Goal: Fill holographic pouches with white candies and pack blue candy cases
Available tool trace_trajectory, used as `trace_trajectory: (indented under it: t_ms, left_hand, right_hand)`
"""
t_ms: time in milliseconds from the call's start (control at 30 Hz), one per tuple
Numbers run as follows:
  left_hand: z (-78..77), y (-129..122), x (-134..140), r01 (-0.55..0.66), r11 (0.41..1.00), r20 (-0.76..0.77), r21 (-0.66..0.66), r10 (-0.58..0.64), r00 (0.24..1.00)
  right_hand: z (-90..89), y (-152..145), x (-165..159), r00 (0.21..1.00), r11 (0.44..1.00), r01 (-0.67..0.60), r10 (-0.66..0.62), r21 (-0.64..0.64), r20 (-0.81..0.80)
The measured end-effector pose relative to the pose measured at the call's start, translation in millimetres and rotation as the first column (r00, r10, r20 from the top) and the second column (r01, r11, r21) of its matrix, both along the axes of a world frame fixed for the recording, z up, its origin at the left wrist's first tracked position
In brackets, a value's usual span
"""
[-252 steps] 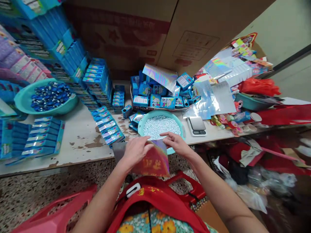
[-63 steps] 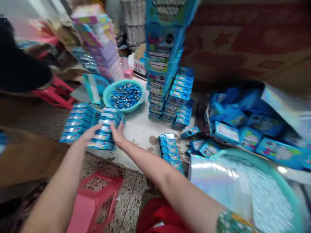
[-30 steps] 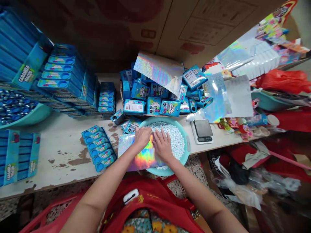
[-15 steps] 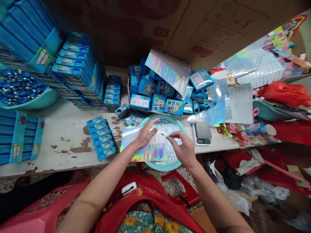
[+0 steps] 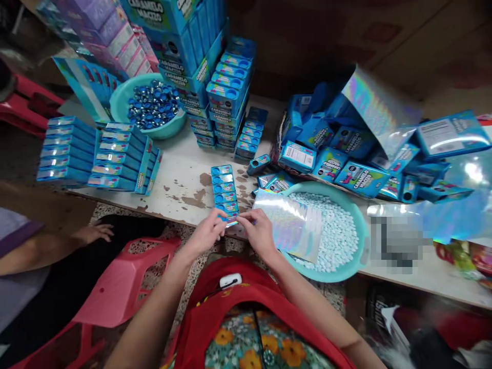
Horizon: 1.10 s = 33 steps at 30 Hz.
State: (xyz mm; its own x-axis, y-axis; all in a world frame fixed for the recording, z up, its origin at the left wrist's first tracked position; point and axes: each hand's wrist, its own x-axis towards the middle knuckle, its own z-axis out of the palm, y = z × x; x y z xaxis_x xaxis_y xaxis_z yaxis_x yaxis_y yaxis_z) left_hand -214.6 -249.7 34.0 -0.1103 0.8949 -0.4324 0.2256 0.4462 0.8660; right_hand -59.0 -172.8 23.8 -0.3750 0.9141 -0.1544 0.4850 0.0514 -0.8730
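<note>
My left hand (image 5: 209,231) and my right hand (image 5: 258,233) meet at the near end of a row of small blue candy boxes (image 5: 223,187). Between their pinched fingertips is a small shiny sticker (image 5: 232,224), against the front of the nearest box; fingers partly cover it. To the right, a holographic sticker sheet (image 5: 286,220) lies partly over a turquoise basin (image 5: 364,241) of pale blue candies (image 5: 338,230). A single blue box (image 5: 259,164) lies beyond the row.
Stacked blue boxes (image 5: 228,92) stand at the back, beside a basin (image 5: 115,105) of blue shiny candies. A heap of boxes (image 5: 361,177) lies at right. Box trays (image 5: 119,159) stand left. A person's hand (image 5: 94,233) and a pink chair (image 5: 115,287) are at left.
The view has swung left. Both hands have left the sticker sheet over the basin and come together at the near end of the box row, with a small shiny sticker in the fingers.
</note>
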Motion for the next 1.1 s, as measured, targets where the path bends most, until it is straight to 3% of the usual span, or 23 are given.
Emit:
trace_trajectory:
  t_ms: [133, 267, 400, 500, 600, 667, 733, 800, 900, 967, 1033, 1100]
  left_hand:
    - [-25.0, -8.4, -32.2, 0.062, 0.998, -0.180, 0.023, -0.057, 0.982]
    - [-54.2, -5.5, -35.1, 0.068, 0.997, -0.224, 0.027, -0.060, 0.973]
    - [-72.3, -13.2, -24.5, -0.075, 0.997, -0.279, -0.021, 0.066, 0.958]
    - [-77.8, -25.6, -8.2, -0.226, 0.972, -0.447, -0.066, 0.174, 0.878]
    - [-83.3, -38.2, 12.8, -0.240, 0.969, -0.549, 0.067, 0.236, 0.802]
    - [-85.3, -45.7, 21.0, -0.120, 0.990, -0.590, 0.067, 0.137, 0.796]
    - [-80.5, -49.0, 17.9, -0.035, 0.998, -0.633, -0.053, -0.007, 0.774]
    - [-64.3, -41.3, 6.4, -0.056, 0.995, -0.703, -0.086, -0.021, 0.711]
    - [-20.6, 1.8, 0.5, -0.087, 0.971, -0.737, 0.221, 0.225, 0.638]
    - [8.2, 49.3, 21.2, 0.038, 0.913, -0.675, 0.405, 0.271, 0.686]
    - [22.4, 102.4, 61.0, 0.271, 0.863, -0.683, 0.427, 0.112, 0.722]
    - [17.4, 149.8, 107.5, 0.524, 0.800, -0.755, 0.293, -0.144, 0.640]
  right_hand:
    - [-26.8, -9.0, -30.7, 0.978, 0.991, -0.118, 0.106, 0.059, 0.182]
    - [-42.5, -12.7, -40.8, 0.926, 0.973, -0.183, 0.124, 0.139, 0.357]
    - [-43.5, -12.7, -42.5, 0.931, 0.982, -0.134, 0.077, 0.136, 0.357]
    - [-40.2, -13.2, -41.2, 0.935, 0.973, -0.127, 0.053, 0.191, 0.350]
    - [-38.5, -19.4, -41.6, 0.855, 0.904, -0.332, 0.166, 0.271, 0.492]
    - [-36.8, -25.0, -43.1, 0.758, 0.857, -0.454, 0.227, 0.244, 0.611]
    - [-31.9, -27.7, -43.4, 0.696, 0.846, -0.495, 0.252, 0.196, 0.672]
    - [-21.6, -25.1, -38.1, 0.710, 0.856, -0.495, 0.298, 0.151, 0.638]
    - [2.4, -14.6, -10.2, 0.851, 0.873, -0.467, 0.399, 0.142, 0.341]
    - [17.2, -5.9, 23.8, 0.927, 0.911, -0.375, 0.365, 0.172, 0.087]
    - [23.1, 5.1, 66.4, 0.982, 0.963, -0.181, 0.190, 0.199, -0.027]
    - [17.3, 21.1, 110.3, 0.998, 0.967, 0.053, -0.055, 0.248, 0.002]
